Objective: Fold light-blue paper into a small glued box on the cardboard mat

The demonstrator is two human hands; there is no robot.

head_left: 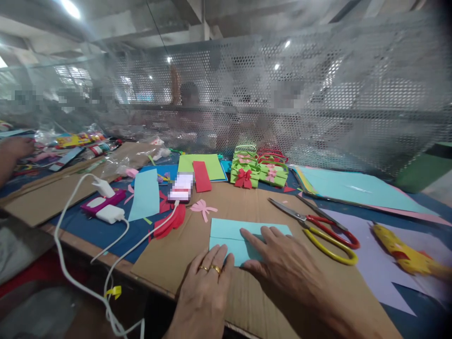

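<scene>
A light blue sheet of paper [226, 230] with a crease running across it lies flat on brown cardboard [254, 202]. My left hand [208, 278], wearing two gold rings, rests its fingertips on the paper's near left corner. Stretched over the right half of the sheet is my right hand [278, 252], its index finger near the crease and its thumb by the near edge. Both hands have their fingers laid out flat on the paper, gripping nothing. A pink paper bow [204, 209] lies beyond the paper's left corner.
Red-handled scissors and yellow-handled scissors [330, 245] lie to the right, near a yellow glue gun [402, 249]. Small green paper baskets [244, 172] stand at the back. A charging phone [181, 187], white cables [65, 254] and a purple power strip [93, 206] are left. Another person's hand [17, 148] shows far left.
</scene>
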